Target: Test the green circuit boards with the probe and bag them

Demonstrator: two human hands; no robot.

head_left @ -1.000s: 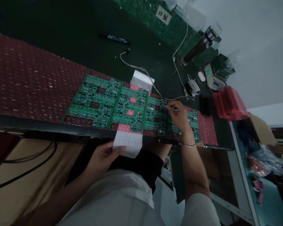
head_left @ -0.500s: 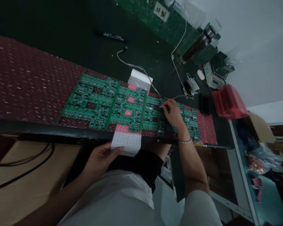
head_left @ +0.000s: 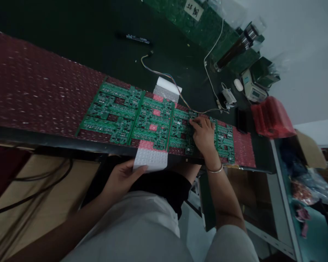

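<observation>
My left hand (head_left: 119, 179) pinches the near end of a white label sheet (head_left: 151, 160), thumb on top, just off the table's front edge. The sheet seems to run beneath the green circuit boards (head_left: 123, 109), as its white far end (head_left: 167, 91) shows behind them. Lying side by side, the board panels rest on red bubble wrap (head_left: 43, 83). Over the panels right of centre is my right hand (head_left: 204, 136), its index fingertip pressing on a board and the other fingers stretched out. Small white labels (head_left: 179, 123) sit on boards close by. Anything under that fingertip is hidden.
A black marker (head_left: 138, 39) and a thin multicoloured cable (head_left: 164, 74) lie behind the boards. Farther right are a dark bottle (head_left: 235, 45), a small meter (head_left: 253, 89), a white mouse (head_left: 238, 84), a black phone (head_left: 241, 120) and a red bubble-wrap bundle (head_left: 273, 118).
My right hand's pinch has loosened; its index finger now presses on the board and the other fingers have straightened. My left hand keeps its hold on the sheet. The view has shifted slightly.
</observation>
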